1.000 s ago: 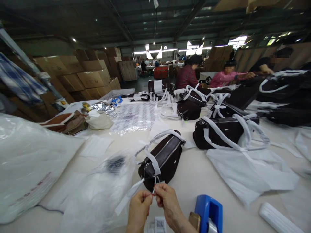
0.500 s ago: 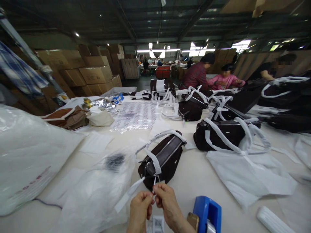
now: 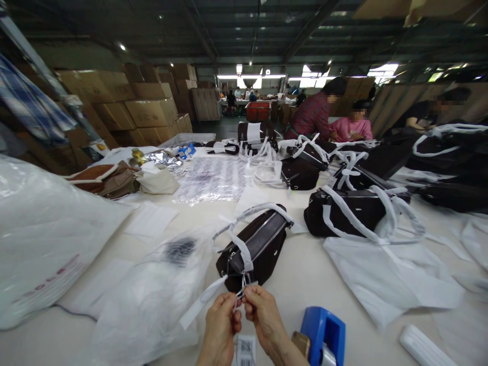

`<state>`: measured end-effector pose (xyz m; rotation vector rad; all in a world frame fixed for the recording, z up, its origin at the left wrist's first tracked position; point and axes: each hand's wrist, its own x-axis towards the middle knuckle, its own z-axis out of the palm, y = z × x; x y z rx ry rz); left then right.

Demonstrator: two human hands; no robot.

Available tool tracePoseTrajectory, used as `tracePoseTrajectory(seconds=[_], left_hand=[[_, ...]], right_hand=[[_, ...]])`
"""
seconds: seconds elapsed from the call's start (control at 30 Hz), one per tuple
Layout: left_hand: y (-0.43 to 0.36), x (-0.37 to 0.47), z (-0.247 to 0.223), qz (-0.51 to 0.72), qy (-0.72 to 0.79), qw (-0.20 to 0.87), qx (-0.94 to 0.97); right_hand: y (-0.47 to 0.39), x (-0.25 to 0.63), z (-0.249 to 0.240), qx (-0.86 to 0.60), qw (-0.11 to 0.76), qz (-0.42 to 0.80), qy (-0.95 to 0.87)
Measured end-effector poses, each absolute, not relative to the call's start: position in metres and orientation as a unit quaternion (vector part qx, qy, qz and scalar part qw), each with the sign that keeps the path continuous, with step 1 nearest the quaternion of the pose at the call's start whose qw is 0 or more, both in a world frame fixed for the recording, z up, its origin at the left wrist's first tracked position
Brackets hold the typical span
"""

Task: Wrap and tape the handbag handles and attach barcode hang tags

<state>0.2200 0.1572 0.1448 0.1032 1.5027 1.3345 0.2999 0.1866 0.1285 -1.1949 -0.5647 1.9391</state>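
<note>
Two hands, one blue tape dispenser, three co-workers, one barcode label.

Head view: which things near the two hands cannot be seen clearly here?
- Thin piece pinched between left hand and right hand: too small, covered by the fingers.
- Barcode label: cut off by the bottom edge, print too small.
- Blue tape dispenser: cut off by the bottom edge.
- Dark bag: far side hidden.

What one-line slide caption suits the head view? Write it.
Both hands, left hand and right hand, pinch a thin white string at a dark handbag.
</note>
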Motion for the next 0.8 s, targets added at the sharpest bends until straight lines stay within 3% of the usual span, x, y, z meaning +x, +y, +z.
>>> tracePoseTrajectory(seconds=[0.3, 0.4, 0.5, 0.8], left_hand=[[0.163, 0.22, 0.146, 0.614, 0.569, 0.54, 0.086], [0.161, 0.219, 0.143, 0.614, 0.576, 0.531, 0.097], [0.16, 0.217, 0.141, 0.606, 0.582, 0.531, 0.112], [0.155, 0.21, 0.133, 0.537, 0.632, 0.517, 0.212]], right_hand=[[0.183, 0.299, 0.117, -0.513, 0.401, 0.697, -0.3], [0.19, 0.308, 0.109, -0.579, 0.452, 0.58, -0.352], [0.197, 0.313, 0.099, -0.63, 0.447, 0.478, -0.419], [0.2, 0.307, 0.088, -0.614, 0.404, 0.508, -0.449]])
